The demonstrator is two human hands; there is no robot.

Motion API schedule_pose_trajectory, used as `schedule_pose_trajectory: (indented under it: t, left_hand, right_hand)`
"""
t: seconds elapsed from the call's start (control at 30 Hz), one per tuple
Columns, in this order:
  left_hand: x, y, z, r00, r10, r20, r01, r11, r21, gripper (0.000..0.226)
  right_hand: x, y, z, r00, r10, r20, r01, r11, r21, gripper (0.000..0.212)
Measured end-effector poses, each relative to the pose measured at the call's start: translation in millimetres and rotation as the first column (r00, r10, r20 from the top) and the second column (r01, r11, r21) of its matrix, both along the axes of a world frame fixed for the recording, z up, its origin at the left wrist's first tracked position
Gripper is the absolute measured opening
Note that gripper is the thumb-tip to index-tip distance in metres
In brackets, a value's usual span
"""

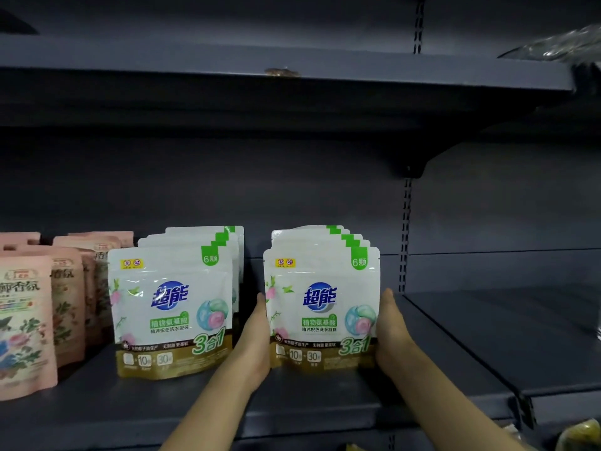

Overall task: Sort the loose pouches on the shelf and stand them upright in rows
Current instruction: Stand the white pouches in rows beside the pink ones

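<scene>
Two rows of white laundry-bead pouches with green corners stand upright on the dark grey shelf (325,408). The right row (322,304) sits between my hands. My left hand (255,340) presses flat against its left side, and my right hand (392,336) presses against its right side, both near the front pouch. The left white row (172,307) stands free, a hand's width away. Further left stand rows of pink floral pouches (26,323), also upright.
The upper shelf (292,76) overhangs the work area. A slotted upright (405,236) divides the back panel. To the right lies a second, lower shelf section (520,336). A clear plastic bag (566,43) sits on the upper shelf at right.
</scene>
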State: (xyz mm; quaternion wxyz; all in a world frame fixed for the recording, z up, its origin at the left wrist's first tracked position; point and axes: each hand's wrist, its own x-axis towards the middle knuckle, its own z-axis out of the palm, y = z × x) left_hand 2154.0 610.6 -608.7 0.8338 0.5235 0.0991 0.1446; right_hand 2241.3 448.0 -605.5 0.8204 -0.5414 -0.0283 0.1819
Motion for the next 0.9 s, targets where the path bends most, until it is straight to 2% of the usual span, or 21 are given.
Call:
schedule_pose_trajectory:
  t: [0.23, 0.47, 0.77, 0.83, 0.9]
  left_hand:
    - [-11.1, -7.1, 3.9, 0.997, -0.021, 0.071, 0.015, 0.996, 0.082, 0.046]
    - [-10.3, -10.4, 6.4, 0.998, 0.027, 0.05, -0.032, 0.995, 0.094, 0.043]
    - [-7.4, -16.4, 5.9, 0.993, 0.114, -0.029, -0.108, 0.981, 0.16, 0.038]
    - [-9.2, -17.0, 6.6, 0.985, 0.162, -0.063, -0.148, 0.971, 0.188, 0.044]
    - [-7.8, -12.6, 3.7, 0.968, 0.227, -0.104, -0.196, 0.949, 0.246, 0.065]
  right_hand:
    - [12.1, 2.7, -4.2, 0.999, 0.003, 0.04, -0.003, 1.0, 0.009, 0.059]
    - [17.4, 4.0, -8.2, 0.994, 0.059, 0.094, -0.06, 0.998, 0.007, 0.058]
    - [18.6, 1.2, -6.9, 0.995, 0.071, 0.072, -0.07, 0.997, -0.009, 0.06]
    - [14.0, 0.5, -4.2, 0.997, 0.061, 0.052, -0.059, 0.997, -0.04, 0.062]
    - [12.3, -3.0, 1.6, 0.999, 0.035, 0.039, -0.032, 0.997, -0.07, 0.067]
